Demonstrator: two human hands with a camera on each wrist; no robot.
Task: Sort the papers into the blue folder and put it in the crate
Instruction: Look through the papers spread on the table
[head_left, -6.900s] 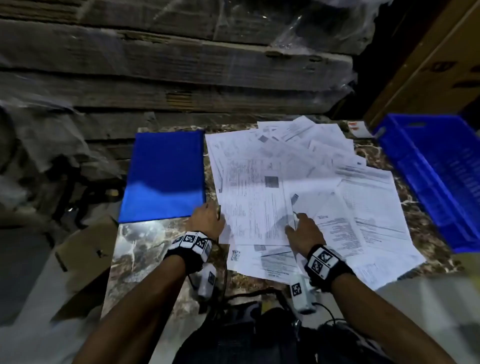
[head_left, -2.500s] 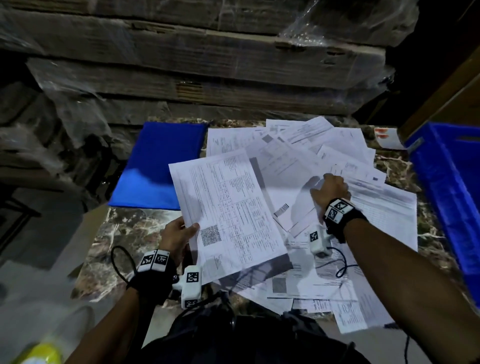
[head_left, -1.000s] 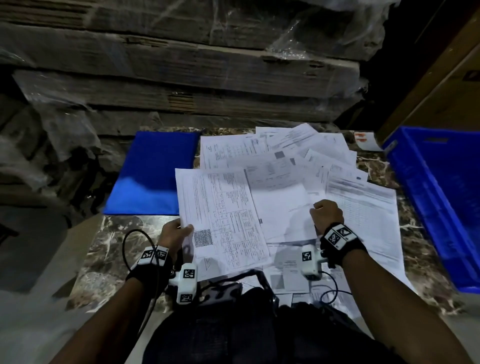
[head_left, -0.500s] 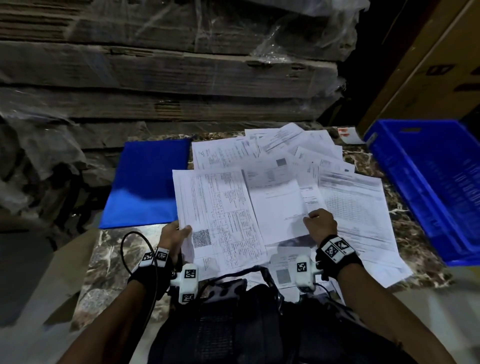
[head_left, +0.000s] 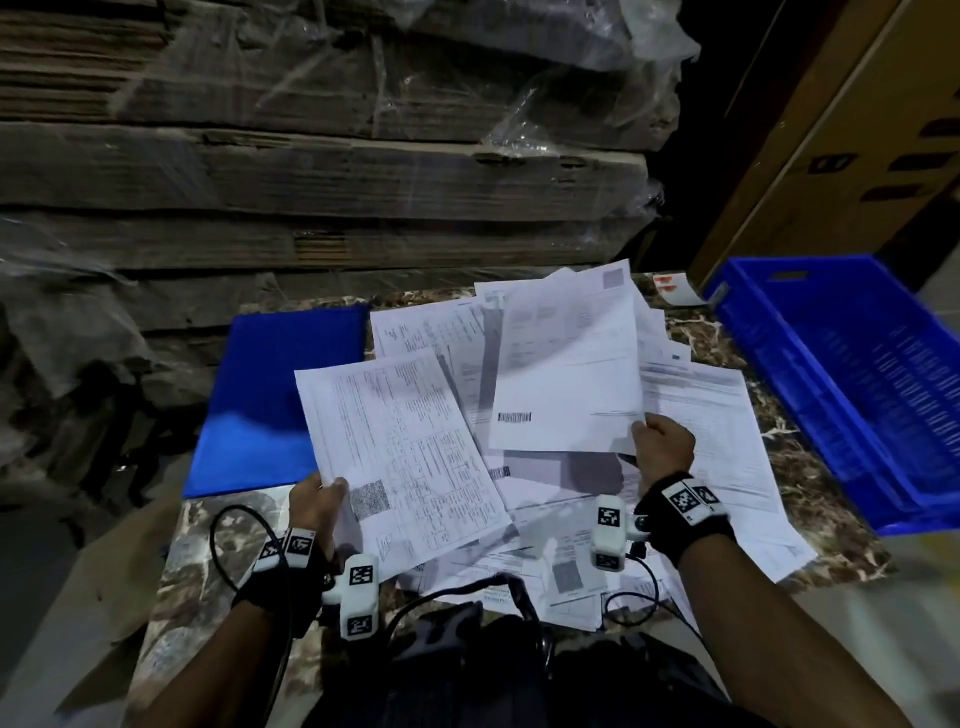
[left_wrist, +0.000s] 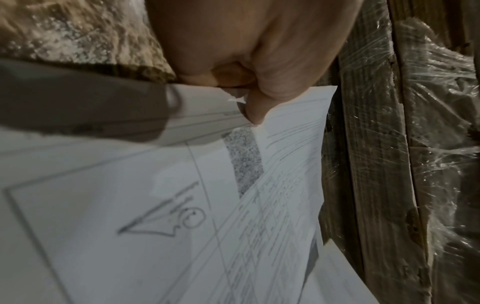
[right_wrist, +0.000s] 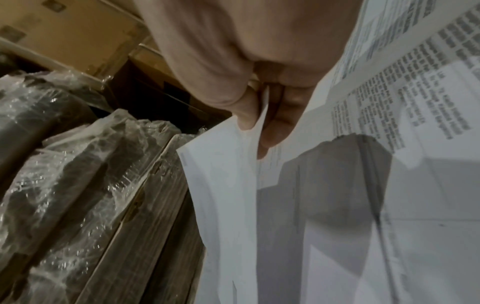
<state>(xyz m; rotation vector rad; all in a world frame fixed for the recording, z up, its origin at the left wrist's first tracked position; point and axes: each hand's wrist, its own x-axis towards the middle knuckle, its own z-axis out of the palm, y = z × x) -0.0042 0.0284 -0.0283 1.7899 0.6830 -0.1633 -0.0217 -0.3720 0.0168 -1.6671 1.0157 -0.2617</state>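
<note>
The task was barely begun: the blue folder (head_left: 280, 395) lay closed just left of the loose papers (head_left: 696, 415), and the crate (head_left: 852, 395) stood to their right. The left hand (head_left: 317, 499) pinched 1 gathered sheet (head_left: 400, 447). The right hand (head_left: 662, 447), pressing the papers 0.5 s earlier, now pinched a second sheet (head_left: 566, 364), lifted clear.

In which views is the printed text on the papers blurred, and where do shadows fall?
Head view: dim, small print unreadable, shadow under the lifted sheet. Left wrist: table print smeared. Right wrist: text soft, dark shadow below.
</note>
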